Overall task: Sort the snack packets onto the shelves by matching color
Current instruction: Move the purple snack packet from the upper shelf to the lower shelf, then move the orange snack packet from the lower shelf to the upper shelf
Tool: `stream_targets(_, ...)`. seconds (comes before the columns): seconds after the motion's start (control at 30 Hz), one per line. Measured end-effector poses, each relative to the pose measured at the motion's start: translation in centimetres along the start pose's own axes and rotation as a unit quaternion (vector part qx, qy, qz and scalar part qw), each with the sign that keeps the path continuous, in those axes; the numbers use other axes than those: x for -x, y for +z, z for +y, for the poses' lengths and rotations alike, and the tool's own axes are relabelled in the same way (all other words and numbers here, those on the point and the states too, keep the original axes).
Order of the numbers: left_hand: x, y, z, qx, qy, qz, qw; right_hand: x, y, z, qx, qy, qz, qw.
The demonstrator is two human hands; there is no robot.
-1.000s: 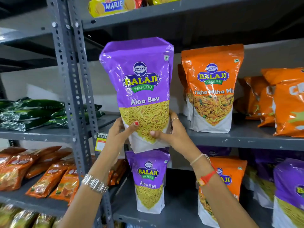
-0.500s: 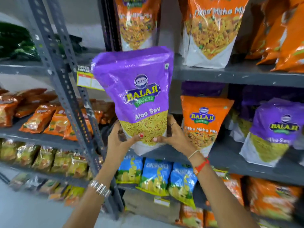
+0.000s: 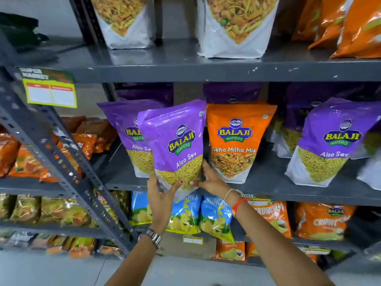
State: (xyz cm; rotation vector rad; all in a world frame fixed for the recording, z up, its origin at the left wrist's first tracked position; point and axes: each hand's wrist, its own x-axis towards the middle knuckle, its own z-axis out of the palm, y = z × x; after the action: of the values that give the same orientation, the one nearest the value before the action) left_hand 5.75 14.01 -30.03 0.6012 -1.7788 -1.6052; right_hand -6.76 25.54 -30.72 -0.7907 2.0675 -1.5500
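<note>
**Purple Aloo Sev packet, at the middle shelf**

I log the purple Aloo Sev packet (image 3: 177,145) clamped at its base between my left hand (image 3: 159,195) and right hand (image 3: 212,179), fingers curled on it. Half a second ago it was higher; now it overlaps a shelved purple packet (image 3: 123,129), beside the orange Tikha Mitha Mix packet (image 3: 237,141). Its bottom corner is hidden.

Both hands (image 3: 162,198) gripping purple Aloo Sev pkt (image 3: 177,145), tilted, at middle shelf (image 3: 268,191)

Left hand (image 3: 159,198) and right hand (image 3: 213,179) raised, fingers (image 3: 175,187) curled, gripping
</note>
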Motion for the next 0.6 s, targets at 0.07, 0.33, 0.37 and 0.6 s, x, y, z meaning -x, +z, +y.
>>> stream_targets(0.07, -0.5, 0.9, -0.4, 0.006, -0.001, 0.010, 1.000, -1.0, 0.1, 0.8, -0.004, 0.003, 0.009, 1.000)
stream_targets(0.33, -3.5, 3.6, -2.5, -0.035, 0.004, 0.015, 0.999, -3.3, 0.8, 2.2, 0.050, -0.027, 0.138, 0.989)
stream_targets(0.37, -3.7, 3.9, -2.6, -0.037, 0.010, 0.014, 0.999, -3.3, 0.9, 2.2, 0.058, -0.030, 0.156, 0.986)
stream_targets(0.6, -2.8, 5.0, -3.2, -0.180, 0.040, 0.125, 0.975, 0.2, 1.3, 2.8, -0.001, -0.056, 0.290, 0.955)
